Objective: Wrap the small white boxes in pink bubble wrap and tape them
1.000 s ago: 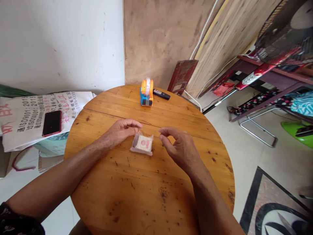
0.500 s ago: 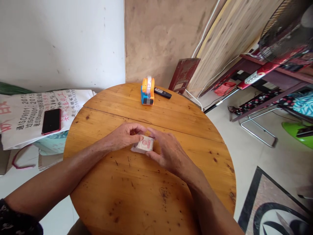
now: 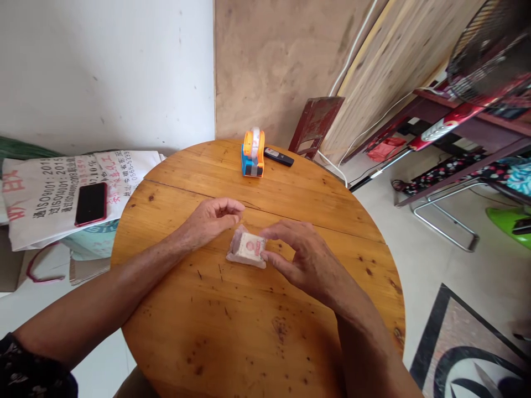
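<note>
A small white block-shaped packet (image 3: 251, 248) with red print on top lies on the round wooden table (image 3: 249, 326), a clear crinkled wrapper around it. My left hand (image 3: 215, 219) hovers just beyond its upper left corner. Its fingers are curled, with a gap to the thumb, and nothing shows in them. On the packet's other side is my right hand (image 3: 302, 254), thumb and fingers spread apart. Their tips come close to the packet's right edge; whether they touch it I cannot tell.
An orange and blue tape dispenser (image 3: 253, 155) stands at the table's far side, beside a black remote-like device (image 3: 279, 157). At left, a phone (image 3: 91, 203) rests on a printed white sack (image 3: 25, 226). A dark red chair (image 3: 317, 124) and a fan (image 3: 489, 55) are at right.
Both hands have drawn away from the packet, the left one up and left, the right one to the right. More of the packet and its wrapper now shows.
</note>
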`<state>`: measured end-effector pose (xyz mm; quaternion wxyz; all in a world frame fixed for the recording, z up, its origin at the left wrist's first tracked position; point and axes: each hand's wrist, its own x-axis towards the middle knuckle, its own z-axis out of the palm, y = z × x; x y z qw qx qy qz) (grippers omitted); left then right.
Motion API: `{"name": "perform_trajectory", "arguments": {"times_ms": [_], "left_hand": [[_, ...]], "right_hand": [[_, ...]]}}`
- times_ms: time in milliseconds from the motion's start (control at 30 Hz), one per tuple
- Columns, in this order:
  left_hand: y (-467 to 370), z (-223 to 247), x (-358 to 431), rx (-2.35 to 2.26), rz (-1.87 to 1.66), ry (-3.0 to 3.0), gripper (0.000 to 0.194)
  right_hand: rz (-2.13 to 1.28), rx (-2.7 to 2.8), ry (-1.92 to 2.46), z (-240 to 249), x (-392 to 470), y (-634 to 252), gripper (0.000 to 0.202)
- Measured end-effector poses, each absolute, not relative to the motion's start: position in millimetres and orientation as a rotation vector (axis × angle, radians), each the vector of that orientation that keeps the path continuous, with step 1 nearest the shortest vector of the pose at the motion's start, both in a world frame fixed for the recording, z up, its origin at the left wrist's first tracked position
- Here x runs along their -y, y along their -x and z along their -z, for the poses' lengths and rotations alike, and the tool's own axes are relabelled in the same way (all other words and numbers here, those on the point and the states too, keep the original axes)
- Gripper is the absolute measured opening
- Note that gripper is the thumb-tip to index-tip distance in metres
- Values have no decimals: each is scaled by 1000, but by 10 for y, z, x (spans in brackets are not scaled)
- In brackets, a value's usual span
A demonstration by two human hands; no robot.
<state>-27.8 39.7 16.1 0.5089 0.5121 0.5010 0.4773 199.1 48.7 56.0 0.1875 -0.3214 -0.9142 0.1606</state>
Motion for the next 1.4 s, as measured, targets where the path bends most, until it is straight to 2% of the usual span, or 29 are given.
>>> {"name": "perform_trajectory", "arguments": {"times_ms": [67, 267, 467, 733, 967, 1133, 1400], "left_hand": [[271, -150, -411, -1246, -1130, -1223, 27], [252, -141, -410, -1267, -990, -1277, 28], [264, -139, -396, -1241, -962, -1300, 32], [296, -173, -401, -1193, -911, -1356, 33], [277, -147, -367, -1214, -830, -1532, 47], [246, -54, -346, -1155, -817, -1734, 49], [208, -124, -246, -998, -809, -1720, 79]], "right_hand": [[-486, 2611, 892, -604, -480, -1965, 11], [-404, 2643, 823, -581, -461, -1912, 20], [-331, 2625, 771, -533, -452, -1853, 11], [-312, 2523, 822, -504, -452, -1810, 12], [-369, 2382, 858, -460, -483, -1788, 12], [-440, 2290, 907, -435, -506, -1783, 10], [-637, 2121, 926, -498, -491, -1794, 8]]}}
